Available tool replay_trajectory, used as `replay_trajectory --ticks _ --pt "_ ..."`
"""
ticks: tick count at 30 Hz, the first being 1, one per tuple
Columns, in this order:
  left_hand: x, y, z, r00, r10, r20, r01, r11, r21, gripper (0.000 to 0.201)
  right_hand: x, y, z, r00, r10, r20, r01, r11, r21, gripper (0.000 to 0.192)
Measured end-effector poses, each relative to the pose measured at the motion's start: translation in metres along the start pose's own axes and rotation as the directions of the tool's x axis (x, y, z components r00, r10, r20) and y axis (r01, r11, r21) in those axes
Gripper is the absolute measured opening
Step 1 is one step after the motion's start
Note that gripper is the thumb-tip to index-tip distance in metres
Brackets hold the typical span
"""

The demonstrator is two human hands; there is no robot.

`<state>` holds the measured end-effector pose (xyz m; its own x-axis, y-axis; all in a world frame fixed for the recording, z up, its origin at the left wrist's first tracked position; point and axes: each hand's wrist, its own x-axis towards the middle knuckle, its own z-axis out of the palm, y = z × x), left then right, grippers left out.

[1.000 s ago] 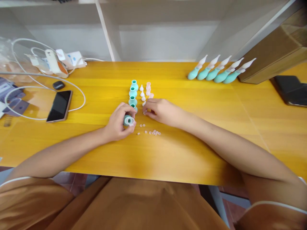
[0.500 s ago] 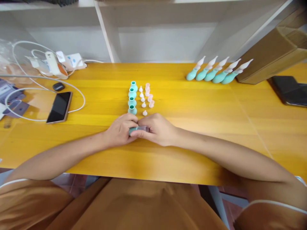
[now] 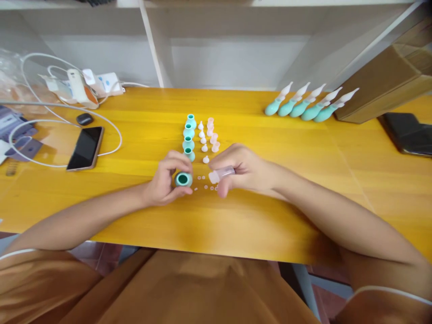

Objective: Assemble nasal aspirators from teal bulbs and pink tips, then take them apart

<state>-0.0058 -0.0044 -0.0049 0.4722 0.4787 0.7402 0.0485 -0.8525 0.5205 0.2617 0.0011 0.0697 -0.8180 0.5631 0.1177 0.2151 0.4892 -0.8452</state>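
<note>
My left hand (image 3: 165,180) is closed around a teal squeeze bulb (image 3: 183,179), its dark open mouth facing up toward me. Between the thumb and fingers of my right hand (image 3: 241,171) is a clear plastic tube (image 3: 222,173) with a frosted end pointing left. Bulb and tube are apart. Small pinkish rings (image 3: 205,186) lie on the table between and below the hands. Beyond them stand a column of teal bulbs (image 3: 188,143), a column of small white tips (image 3: 204,147) and a column of pink translucent connectors (image 3: 214,138).
Several assembled teal bulbs with white nozzles (image 3: 315,110) rest at the back right, beside a cardboard box (image 3: 374,85). A phone (image 3: 85,148), white cables, chargers (image 3: 83,90) and a black earbud case (image 3: 84,119) occupy the left. A dark device (image 3: 405,132) lies far right.
My hands have moved apart, and the tube has come away from the teal bulb. The bulb's open mouth now shows, and the small rings on the table have come into view.
</note>
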Motion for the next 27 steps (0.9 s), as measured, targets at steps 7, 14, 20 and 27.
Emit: replay_trajectory --ticks 7,14,20,27 --pt "0.011 -0.004 -0.005 0.999 0.034 0.040 -0.048 0.904 0.425 0.028 0.001 0.004 -0.036 0.856 0.487 -0.172 -0.418 0.458 -0.784 0.067" --pt "0.006 -0.007 -0.005 0.987 -0.060 0.149 -0.037 0.816 0.578 0.027 0.012 0.032 -0.026 0.831 0.539 -0.137 -0.391 0.390 -0.834 0.072" --pt "0.005 -0.011 -0.004 0.981 -0.115 0.155 -0.016 0.750 0.661 0.021 0.012 0.038 -0.023 0.853 0.505 -0.131 -0.362 0.392 -0.846 0.071" --pt "0.007 -0.007 -0.003 0.986 -0.099 0.134 -0.022 0.720 0.693 0.016 0.014 0.032 -0.022 0.868 0.472 -0.157 -0.363 0.385 -0.849 0.070"
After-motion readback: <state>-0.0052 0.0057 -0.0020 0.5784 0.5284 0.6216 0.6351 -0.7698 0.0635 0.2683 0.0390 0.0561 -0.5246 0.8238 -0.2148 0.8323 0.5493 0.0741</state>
